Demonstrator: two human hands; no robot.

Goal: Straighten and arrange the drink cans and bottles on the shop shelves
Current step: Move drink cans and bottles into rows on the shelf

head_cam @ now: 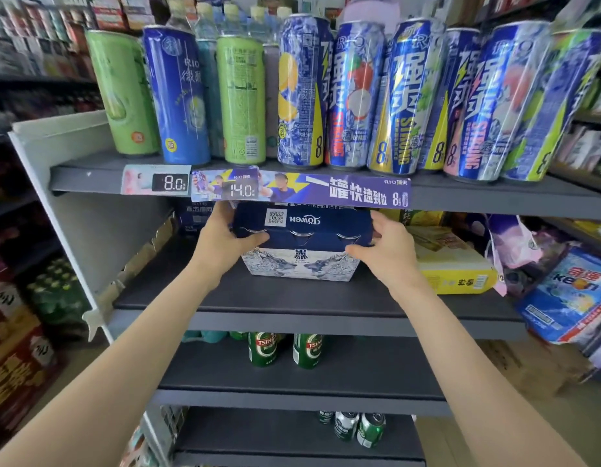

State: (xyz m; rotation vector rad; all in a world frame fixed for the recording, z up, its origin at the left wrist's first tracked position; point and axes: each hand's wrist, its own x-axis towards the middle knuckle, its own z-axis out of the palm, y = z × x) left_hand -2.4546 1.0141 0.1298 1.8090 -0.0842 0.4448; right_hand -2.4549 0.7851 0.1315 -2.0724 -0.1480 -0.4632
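Navy cardboard can multipack [302,242] is gripped at both ends, left hand [221,235] and right hand [388,251] curled round it. It is set on the dark middle shelf [292,298], beside a yellow carton [451,267].

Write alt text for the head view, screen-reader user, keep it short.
A person's left hand and right hand grip the two ends of a dark blue multipack of cans on the middle shelf. Tall cans line the shelf above; green cans stand on the shelf below.
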